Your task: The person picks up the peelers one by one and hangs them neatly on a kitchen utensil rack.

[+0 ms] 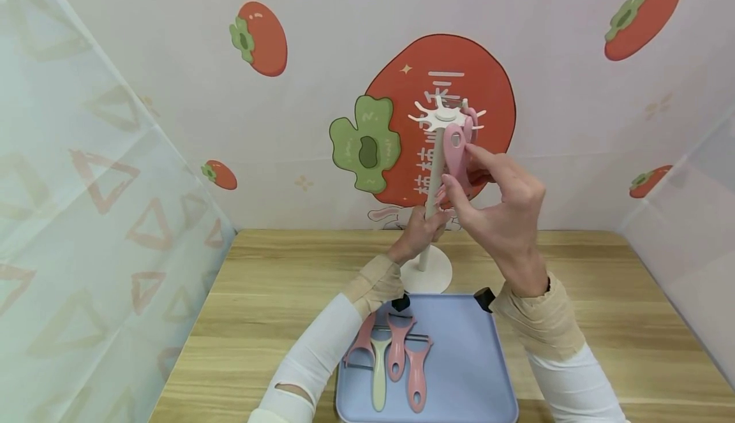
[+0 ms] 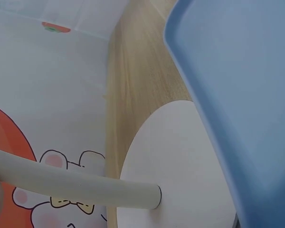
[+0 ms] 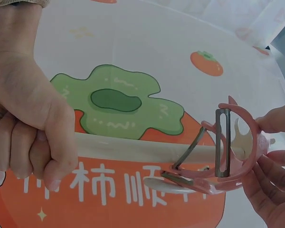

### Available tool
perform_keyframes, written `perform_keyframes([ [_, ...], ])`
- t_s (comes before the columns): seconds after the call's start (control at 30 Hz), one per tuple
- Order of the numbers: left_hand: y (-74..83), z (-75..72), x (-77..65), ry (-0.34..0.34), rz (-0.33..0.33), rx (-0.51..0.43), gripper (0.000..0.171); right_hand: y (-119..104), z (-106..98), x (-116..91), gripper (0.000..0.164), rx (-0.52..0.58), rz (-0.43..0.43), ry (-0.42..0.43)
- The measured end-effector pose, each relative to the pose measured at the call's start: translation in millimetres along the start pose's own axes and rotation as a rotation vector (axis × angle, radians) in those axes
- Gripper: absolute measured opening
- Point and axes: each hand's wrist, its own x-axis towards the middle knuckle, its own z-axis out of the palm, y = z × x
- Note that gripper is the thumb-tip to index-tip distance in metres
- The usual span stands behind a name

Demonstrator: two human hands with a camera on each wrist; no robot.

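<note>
Upright on the table is a white rack stand with a round base (image 1: 439, 276) and a ring of prongs (image 1: 426, 117) on top. My left hand (image 1: 418, 235) grips its pole (image 1: 436, 171) low down, fingers wrapped round it. High on the right side, my right hand (image 1: 505, 212) pinches a pink peeler (image 1: 455, 155) by its handle, the holed end up beside the prongs. In the right wrist view its metal blade (image 3: 223, 142) points toward the left hand (image 3: 33, 114). Behind it, other peelers hang from the prongs, one with a pink handle (image 1: 473, 117), partly hidden.
A blue tray (image 1: 465, 359) lies in front of the stand. On its left side are several peelers: pink ones (image 1: 417, 378) and a pale green one (image 1: 379, 372). A printed cloth wall (image 1: 321, 40) stands behind the wooden table (image 1: 275, 282).
</note>
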Motion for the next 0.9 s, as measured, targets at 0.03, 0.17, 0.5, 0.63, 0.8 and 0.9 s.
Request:
perform_keyframes([
  [0.03, -0.1, 0.1, 0.1, -0.001, 0.001, -0.002, 0.015, 0, 0, 0, 0.044, -0.006, 0.000, 0.002],
  [0.17, -1.2, 0.8, 0.0, -0.001, -0.013, 0.001, 0.027, 0, 2, -1, 0.044, -0.033, 0.002, 0.009],
  [0.5, -3.1, 0.6, -1.7, 0.002, -0.034, -0.028, 0.046, -3, 8, -5, 0.043, -0.114, -0.006, 0.029],
  [0.63, -4.4, -0.3, -1.6, -0.003, -0.027, -0.032, 0.044, -4, 11, -6, 0.044, -0.133, -0.003, 0.030],
  [0.8, -4.7, -0.5, -1.8, 0.003, -0.028, -0.020, 0.047, -2, 13, -8, 0.045, -0.130, 0.000, 0.035],
  [0.9, -5.2, -0.2, -2.2, 0.009, -0.036, -0.027, 0.048, -1, 13, -10, 0.045, -0.125, 0.003, 0.025],
])
